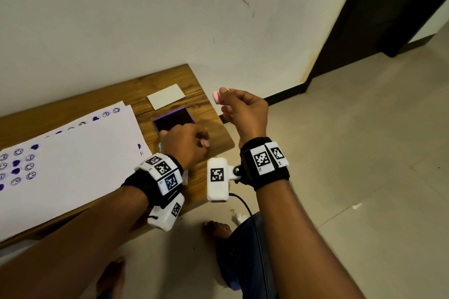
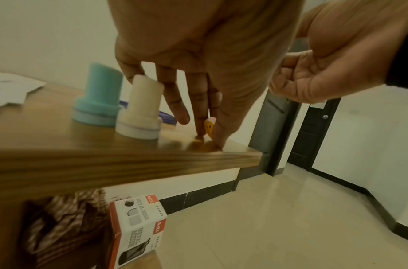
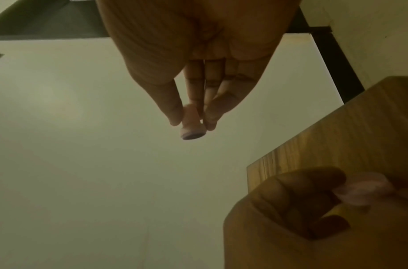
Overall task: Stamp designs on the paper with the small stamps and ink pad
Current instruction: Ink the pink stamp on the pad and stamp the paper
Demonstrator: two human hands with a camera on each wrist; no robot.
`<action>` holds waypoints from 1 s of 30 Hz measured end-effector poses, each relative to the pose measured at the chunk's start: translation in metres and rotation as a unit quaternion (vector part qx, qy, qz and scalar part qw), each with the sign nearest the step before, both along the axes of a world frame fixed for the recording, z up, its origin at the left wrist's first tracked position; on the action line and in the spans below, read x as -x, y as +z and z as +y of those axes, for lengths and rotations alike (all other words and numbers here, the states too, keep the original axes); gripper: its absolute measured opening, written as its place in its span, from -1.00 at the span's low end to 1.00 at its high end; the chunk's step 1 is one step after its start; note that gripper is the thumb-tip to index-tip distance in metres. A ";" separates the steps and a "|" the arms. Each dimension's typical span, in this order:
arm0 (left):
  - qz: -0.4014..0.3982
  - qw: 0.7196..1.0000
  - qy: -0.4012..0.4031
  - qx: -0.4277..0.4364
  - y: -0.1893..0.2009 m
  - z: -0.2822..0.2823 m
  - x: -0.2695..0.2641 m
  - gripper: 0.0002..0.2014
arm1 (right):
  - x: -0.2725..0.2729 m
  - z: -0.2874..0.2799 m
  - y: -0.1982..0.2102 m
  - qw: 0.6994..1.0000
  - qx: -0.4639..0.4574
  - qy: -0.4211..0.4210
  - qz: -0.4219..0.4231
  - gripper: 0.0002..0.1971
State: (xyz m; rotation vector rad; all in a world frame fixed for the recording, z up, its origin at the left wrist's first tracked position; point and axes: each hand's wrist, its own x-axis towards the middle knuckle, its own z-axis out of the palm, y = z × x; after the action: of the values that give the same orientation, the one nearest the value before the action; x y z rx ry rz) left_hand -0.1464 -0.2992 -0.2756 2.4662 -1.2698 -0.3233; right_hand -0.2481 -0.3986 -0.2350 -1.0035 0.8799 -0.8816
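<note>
My right hand (image 1: pixel 224 101) is raised off the table's right end and pinches a small pink stamp (image 1: pixel 215 97). In the right wrist view the pink stamp (image 3: pixel 192 130) shows a dark inked face pointing away from the palm. My left hand (image 1: pixel 194 139) is low on the table just in front of the purple ink pad (image 1: pixel 173 119). Its thumb and fingers pinch a small pink cap with a yellow smiley (image 2: pixel 209 126) on edge against the wood. White paper (image 1: pixel 80 160) with purple hearts and smileys lies to the left.
A teal stamp (image 2: pixel 98 98) and a white stamp (image 2: pixel 138 109) stand upright on the wooden table (image 1: pixel 211 153) beside my left hand. A white card (image 1: pixel 166 99) lies behind the ink pad. A printed box (image 2: pixel 138 231) sits under the table on the tiled floor.
</note>
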 end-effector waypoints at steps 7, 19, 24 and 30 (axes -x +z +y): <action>0.033 0.999 -0.014 0.018 0.015 0.021 -0.012 -0.41 | -0.006 0.007 -0.005 0.998 0.016 0.035 0.047 -0.90; 0.088 0.995 0.045 -0.016 0.022 0.064 -0.140 -0.49 | -0.055 0.004 -0.009 0.911 0.264 0.162 0.274 -0.86; 0.143 0.989 0.019 -0.010 0.007 0.051 -0.143 -0.31 | -0.096 -0.002 -0.007 0.825 0.355 0.261 0.353 -0.79; 0.102 0.993 -0.045 -0.034 0.004 0.033 -0.131 -0.32 | -0.118 -0.004 -0.009 0.733 0.439 0.326 0.404 -0.77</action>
State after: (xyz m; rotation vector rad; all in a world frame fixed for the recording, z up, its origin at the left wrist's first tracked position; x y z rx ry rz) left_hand -0.0154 -0.2662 -0.2714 2.3625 -1.3050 -0.6347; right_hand -0.1303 -0.4028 -0.2435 -2.4743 0.6725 -0.1450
